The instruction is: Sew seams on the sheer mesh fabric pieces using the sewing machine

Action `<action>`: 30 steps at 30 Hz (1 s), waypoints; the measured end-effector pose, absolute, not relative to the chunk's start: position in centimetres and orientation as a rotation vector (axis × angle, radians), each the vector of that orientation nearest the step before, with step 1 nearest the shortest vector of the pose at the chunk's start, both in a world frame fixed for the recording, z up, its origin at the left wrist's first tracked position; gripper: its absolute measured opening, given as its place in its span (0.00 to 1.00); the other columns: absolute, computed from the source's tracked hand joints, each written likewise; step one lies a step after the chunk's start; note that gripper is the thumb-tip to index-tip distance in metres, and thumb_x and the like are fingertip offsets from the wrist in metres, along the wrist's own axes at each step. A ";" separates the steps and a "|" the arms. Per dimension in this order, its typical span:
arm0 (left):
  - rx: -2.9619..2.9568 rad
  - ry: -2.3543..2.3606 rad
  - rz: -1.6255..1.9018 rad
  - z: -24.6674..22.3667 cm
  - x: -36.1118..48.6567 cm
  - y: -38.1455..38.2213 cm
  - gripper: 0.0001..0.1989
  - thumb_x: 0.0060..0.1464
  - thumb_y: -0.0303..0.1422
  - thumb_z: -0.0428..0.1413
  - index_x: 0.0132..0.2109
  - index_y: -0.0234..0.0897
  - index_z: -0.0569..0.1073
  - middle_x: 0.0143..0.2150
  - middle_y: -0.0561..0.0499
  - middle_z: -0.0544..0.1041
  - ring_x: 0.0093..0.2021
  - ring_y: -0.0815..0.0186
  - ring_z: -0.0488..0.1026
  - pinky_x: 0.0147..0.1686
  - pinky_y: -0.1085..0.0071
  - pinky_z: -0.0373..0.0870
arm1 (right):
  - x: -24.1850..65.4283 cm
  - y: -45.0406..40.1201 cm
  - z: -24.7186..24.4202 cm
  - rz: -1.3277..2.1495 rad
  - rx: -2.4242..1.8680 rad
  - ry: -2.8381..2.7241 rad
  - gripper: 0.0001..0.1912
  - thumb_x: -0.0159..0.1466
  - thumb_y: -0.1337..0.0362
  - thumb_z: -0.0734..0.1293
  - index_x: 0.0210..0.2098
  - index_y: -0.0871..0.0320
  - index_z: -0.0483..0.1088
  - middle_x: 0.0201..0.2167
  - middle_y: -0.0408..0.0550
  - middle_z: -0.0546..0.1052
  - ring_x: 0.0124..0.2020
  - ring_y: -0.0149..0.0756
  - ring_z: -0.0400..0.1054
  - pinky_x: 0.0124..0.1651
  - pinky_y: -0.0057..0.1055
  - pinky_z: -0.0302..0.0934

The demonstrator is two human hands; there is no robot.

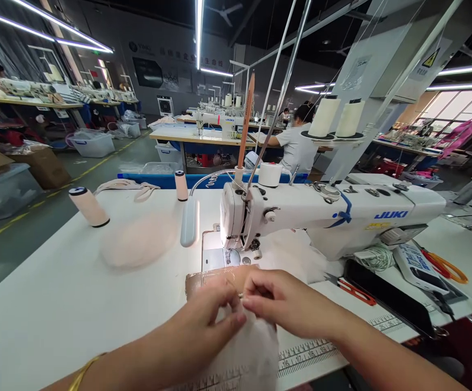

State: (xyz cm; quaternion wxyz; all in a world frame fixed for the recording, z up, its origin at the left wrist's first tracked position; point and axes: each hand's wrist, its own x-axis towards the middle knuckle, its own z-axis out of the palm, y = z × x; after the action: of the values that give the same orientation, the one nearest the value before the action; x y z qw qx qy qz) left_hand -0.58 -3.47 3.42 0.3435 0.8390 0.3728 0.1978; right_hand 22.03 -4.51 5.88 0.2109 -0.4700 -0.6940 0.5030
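Observation:
In front of the sewing machine (285,209), my two hands meet with their fingertips almost touching. My left hand (214,315) is closed in a pinch on thin white fabric (258,353), which hangs down over the table's front edge. From the other side, my right hand (274,298) also pinches at the upper edge of this fabric. Something small and pale shows between the fingertips, too small to name. Behind the hands lies a tan, shiny-taped piece (195,282), just before the needle plate (214,258). My fingers partly hide it.
A sheer pale fabric piece (138,241) and pink thread spools (89,207) lie or stand on the left tabletop. More white fabric (297,252) sits under the machine arm. At right are a black phone (386,296), orange-handled snips (358,292) and a white device (419,266).

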 end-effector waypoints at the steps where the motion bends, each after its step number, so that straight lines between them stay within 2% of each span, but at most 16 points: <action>1: 2.254 1.060 0.523 2.6 -0.3 -2.6 0.09 0.66 0.33 0.53 0.34 0.41 0.71 0.36 0.53 0.75 0.36 0.63 0.72 0.33 0.69 0.69 | 21.6 -3.2 5.0 1.319 -1.364 -2.002 0.07 0.68 0.68 0.65 0.32 0.55 0.68 0.26 0.37 0.72 0.24 0.29 0.68 0.23 0.23 0.57; 4: 2.451 1.269 0.533 0.3 0.0 -0.5 0.08 0.58 0.27 0.55 0.30 0.39 0.69 0.34 0.51 0.73 0.36 0.60 0.70 0.37 0.64 0.68 | 20.1 0.2 2.6 0.891 -1.506 -2.178 0.12 0.63 0.73 0.67 0.26 0.55 0.64 0.23 0.37 0.71 0.24 0.30 0.65 0.24 0.24 0.51; 7: 2.594 1.266 0.681 -1.2 -0.3 0.4 0.05 0.55 0.24 0.57 0.36 0.39 0.73 0.39 0.49 0.75 0.39 0.57 0.69 0.41 0.60 0.67 | 19.0 1.7 1.2 0.755 -1.546 -2.167 0.15 0.61 0.72 0.69 0.24 0.54 0.61 0.21 0.37 0.69 0.22 0.30 0.61 0.24 0.26 0.48; 9: 2.708 1.133 0.794 -1.5 -0.5 0.5 0.06 0.59 0.23 0.55 0.37 0.39 0.74 0.40 0.49 0.77 0.39 0.58 0.69 0.42 0.59 0.66 | 18.7 1.9 0.8 0.709 -1.552 -2.160 0.15 0.62 0.71 0.70 0.24 0.54 0.61 0.21 0.37 0.69 0.22 0.30 0.60 0.24 0.26 0.47; 12: 2.812 0.926 0.840 -1.5 -0.7 0.5 0.15 0.67 0.24 0.50 0.33 0.39 0.75 0.35 0.51 0.78 0.35 0.62 0.68 0.41 0.61 0.65 | 18.9 1.6 0.8 0.659 -1.564 -2.158 0.15 0.65 0.68 0.70 0.25 0.54 0.62 0.22 0.38 0.70 0.22 0.30 0.61 0.24 0.27 0.46; 16: 2.837 0.934 0.854 -1.5 -0.7 0.8 0.18 0.69 0.25 0.48 0.31 0.39 0.75 0.31 0.52 0.76 0.32 0.63 0.67 0.39 0.62 0.65 | 19.9 0.4 1.6 0.494 -1.576 -2.241 0.09 0.68 0.69 0.68 0.32 0.54 0.66 0.24 0.38 0.72 0.24 0.33 0.63 0.27 0.28 0.49; 19: 2.859 0.960 0.900 -1.7 -0.7 1.1 0.18 0.68 0.24 0.48 0.31 0.39 0.76 0.30 0.51 0.75 0.31 0.63 0.66 0.38 0.62 0.65 | 20.3 -0.6 1.6 0.284 -1.428 -2.343 0.04 0.71 0.69 0.66 0.38 0.54 0.69 0.32 0.43 0.76 0.29 0.36 0.66 0.31 0.31 0.54; 21: 2.862 0.956 0.924 -1.7 -0.7 1.2 0.18 0.67 0.24 0.48 0.30 0.38 0.75 0.31 0.51 0.77 0.32 0.63 0.67 0.38 0.62 0.65 | 20.4 -1.1 1.0 0.209 -1.258 -2.397 0.04 0.72 0.69 0.64 0.41 0.55 0.70 0.39 0.48 0.77 0.35 0.39 0.68 0.36 0.34 0.59; 23: 2.858 0.947 0.934 -1.7 -0.7 1.2 0.18 0.68 0.24 0.48 0.30 0.38 0.75 0.32 0.51 0.78 0.32 0.63 0.67 0.37 0.62 0.65 | 20.3 -1.2 0.1 0.180 -1.129 -2.430 0.08 0.73 0.71 0.61 0.41 0.56 0.71 0.43 0.50 0.77 0.39 0.41 0.69 0.40 0.36 0.61; 26: 2.853 0.974 0.936 -1.8 -0.7 1.0 0.17 0.69 0.24 0.49 0.33 0.39 0.77 0.34 0.50 0.77 0.33 0.64 0.66 0.38 0.63 0.66 | 20.3 -0.8 -1.2 0.180 -1.097 -2.447 0.10 0.73 0.73 0.60 0.38 0.57 0.70 0.41 0.51 0.77 0.42 0.42 0.69 0.38 0.35 0.62; 30: 2.800 1.064 0.968 -2.2 -0.6 0.8 0.19 0.70 0.26 0.47 0.33 0.39 0.77 0.34 0.50 0.74 0.34 0.63 0.65 0.39 0.62 0.65 | 20.5 -0.3 -1.9 0.232 -1.121 -2.414 0.11 0.72 0.74 0.60 0.37 0.57 0.70 0.39 0.50 0.76 0.40 0.41 0.67 0.37 0.35 0.61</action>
State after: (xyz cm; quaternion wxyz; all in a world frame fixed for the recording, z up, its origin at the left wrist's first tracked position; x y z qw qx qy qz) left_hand -0.65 0.79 -2.22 -0.0032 0.8895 0.3381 0.3073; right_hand 20.52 -0.30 -1.87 0.2326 -0.4081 -0.8788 0.0845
